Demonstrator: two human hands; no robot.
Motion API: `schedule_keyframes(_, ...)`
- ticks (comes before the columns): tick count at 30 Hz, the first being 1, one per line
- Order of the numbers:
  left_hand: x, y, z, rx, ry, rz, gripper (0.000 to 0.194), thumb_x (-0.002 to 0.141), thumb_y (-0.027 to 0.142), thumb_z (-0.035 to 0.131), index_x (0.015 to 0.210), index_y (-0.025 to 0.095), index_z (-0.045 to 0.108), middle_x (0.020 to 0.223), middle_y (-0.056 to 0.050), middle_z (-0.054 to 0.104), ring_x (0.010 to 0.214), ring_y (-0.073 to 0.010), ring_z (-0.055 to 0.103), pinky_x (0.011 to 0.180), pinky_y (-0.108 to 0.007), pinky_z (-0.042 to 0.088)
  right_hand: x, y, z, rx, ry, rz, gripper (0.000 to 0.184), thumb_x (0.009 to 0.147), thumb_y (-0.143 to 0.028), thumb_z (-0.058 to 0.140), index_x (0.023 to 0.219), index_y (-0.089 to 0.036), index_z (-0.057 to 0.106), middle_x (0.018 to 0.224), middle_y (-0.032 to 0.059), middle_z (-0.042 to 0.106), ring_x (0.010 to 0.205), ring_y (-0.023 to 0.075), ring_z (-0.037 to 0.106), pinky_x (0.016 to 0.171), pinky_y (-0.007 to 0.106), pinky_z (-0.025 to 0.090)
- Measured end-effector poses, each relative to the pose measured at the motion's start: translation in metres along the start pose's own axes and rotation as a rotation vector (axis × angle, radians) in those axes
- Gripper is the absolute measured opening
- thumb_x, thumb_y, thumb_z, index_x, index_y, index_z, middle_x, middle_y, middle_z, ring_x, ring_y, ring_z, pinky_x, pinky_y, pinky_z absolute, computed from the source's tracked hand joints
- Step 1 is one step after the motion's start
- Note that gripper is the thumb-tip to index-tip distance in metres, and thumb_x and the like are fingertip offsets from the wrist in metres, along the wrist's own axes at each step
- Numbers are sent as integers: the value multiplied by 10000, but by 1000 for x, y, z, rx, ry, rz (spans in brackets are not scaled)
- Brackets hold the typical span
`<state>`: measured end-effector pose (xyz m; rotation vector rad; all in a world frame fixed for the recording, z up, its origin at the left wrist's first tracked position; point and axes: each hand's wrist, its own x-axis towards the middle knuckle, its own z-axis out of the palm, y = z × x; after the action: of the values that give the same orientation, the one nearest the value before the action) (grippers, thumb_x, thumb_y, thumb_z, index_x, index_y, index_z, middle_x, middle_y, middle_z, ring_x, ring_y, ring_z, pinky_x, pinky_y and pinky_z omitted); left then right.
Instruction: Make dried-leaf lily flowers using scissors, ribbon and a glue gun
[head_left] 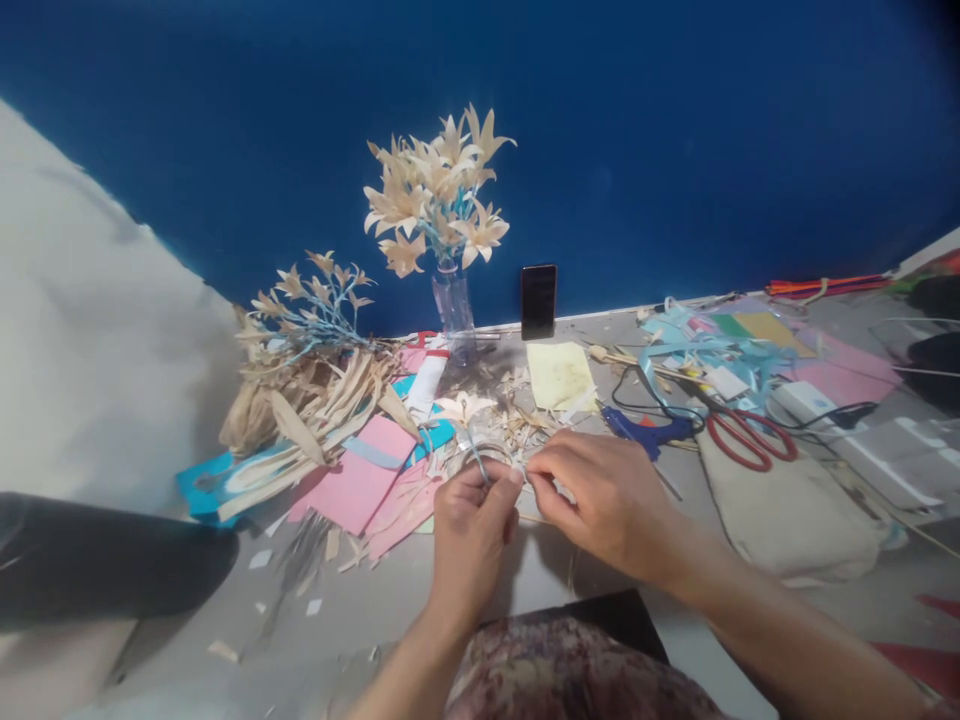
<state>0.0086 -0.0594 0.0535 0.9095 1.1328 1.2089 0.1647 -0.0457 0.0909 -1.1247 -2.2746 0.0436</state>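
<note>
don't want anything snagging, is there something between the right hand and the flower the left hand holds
Yes: the thumb of the left hand lies between the right hand and the stem of the flower. Nothing else is clearly in the way.

A cream flower (463, 408) leans slightly left on its slim bluish stem (477, 455).

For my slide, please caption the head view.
Left hand holds a pale flower, right hand close by, vase behind.
</note>
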Motion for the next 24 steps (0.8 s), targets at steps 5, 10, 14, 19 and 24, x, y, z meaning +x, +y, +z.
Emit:
schedule_keyframes(5,-2,1,0,-138,-18,-24,295,821,372,724,685,174,553,477,96,351,429,-51,286,440,-204,218,1,6,10,143,135,161,131,813,-108,527,722,-192,568,669,-7,599,585,125,513,564,260,325)
schedule_keyframes(10,-2,10,3,-313,-8,-76,309,759,324,778,672,175,522,496,114,283,422,-36,205,416,-184,164,-6,27,9,475,245,469,246,934,-243,490,695,-203,530,605,-28,521,551,117,479,536,230,363)
schedule_keyframes(14,0,13,6,-402,-27,-114,325,740,304,792,653,172,507,490,110,294,439,-33,160,411,-170,141,-17,29,10,655,198,551,260,995,-320,434,837,-197,600,681,-10,590,531,110,482,511,228,376)
schedule_keyframes(19,0,12,8,-422,-33,-111,333,740,292,792,632,166,503,482,106,307,439,-31,165,407,-159,152,-24,18,13,828,27,608,133,836,-294,691,806,-192,612,686,-14,620,573,113,521,506,207,396)
schedule_keyframes(24,-2,13,10,-425,-22,-102,310,737,291,794,652,168,522,474,108,314,430,-30,177,400,-155,163,-22,10,12,944,14,594,201,870,-334,659,751,-172,670,628,-13,619,502,85,443,465,202,343)
